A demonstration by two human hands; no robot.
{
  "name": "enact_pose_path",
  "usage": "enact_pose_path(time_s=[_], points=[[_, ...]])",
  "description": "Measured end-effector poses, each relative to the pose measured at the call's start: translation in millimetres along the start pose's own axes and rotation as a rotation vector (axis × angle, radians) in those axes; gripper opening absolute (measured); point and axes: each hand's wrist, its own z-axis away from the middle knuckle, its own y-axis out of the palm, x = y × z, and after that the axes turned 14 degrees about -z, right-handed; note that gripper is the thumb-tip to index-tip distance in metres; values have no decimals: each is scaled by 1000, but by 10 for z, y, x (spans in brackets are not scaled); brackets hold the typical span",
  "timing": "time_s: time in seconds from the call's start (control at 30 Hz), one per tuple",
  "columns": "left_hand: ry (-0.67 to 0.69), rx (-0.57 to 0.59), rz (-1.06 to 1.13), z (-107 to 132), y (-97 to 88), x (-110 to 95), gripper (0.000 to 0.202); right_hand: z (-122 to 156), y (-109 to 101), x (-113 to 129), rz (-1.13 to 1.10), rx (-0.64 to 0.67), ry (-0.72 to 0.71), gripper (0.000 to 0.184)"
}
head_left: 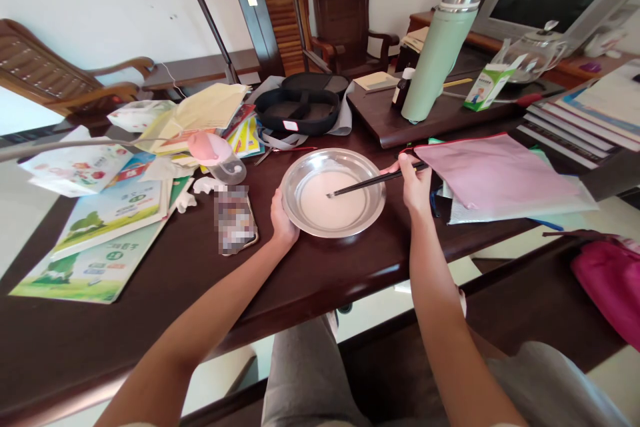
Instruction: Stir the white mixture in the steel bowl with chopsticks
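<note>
Arms [233, 297] extend forward, left hand [285, 217] cupped, right hand [417, 185] curled.

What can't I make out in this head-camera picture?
All in the head view:
- Left hand: some fingers, hidden by the metal bowl.
- Bowl floor: covered by pale contents.
- Phone: screen blurred by pixelation.
- Magenta bag: cut off by the right edge.

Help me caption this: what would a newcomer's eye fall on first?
Most likely the shiny metal bowl of pale contents at the picture's centre, with the left hand against its side and black chopsticks, held in the right hand, reaching into it. The tall green flask at upper right probably comes next.
</note>
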Motion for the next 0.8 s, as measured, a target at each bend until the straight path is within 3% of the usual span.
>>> enact_pose_path(time_s=[0.17,0.37,0.6,0.8], points=[[48,48,26,15,13,-20,35,20,17,24,37,125,48,69],[-13,14,47,30,35,-43,32,-25,-48,-12,-8,-79,-5,71],[-48,6,67,19,26,-35,34,18,-2,4,57,131,91,72],[-102,-21,53,13,10,-43,36,-40,-64,-9,26,-59,12,72]])
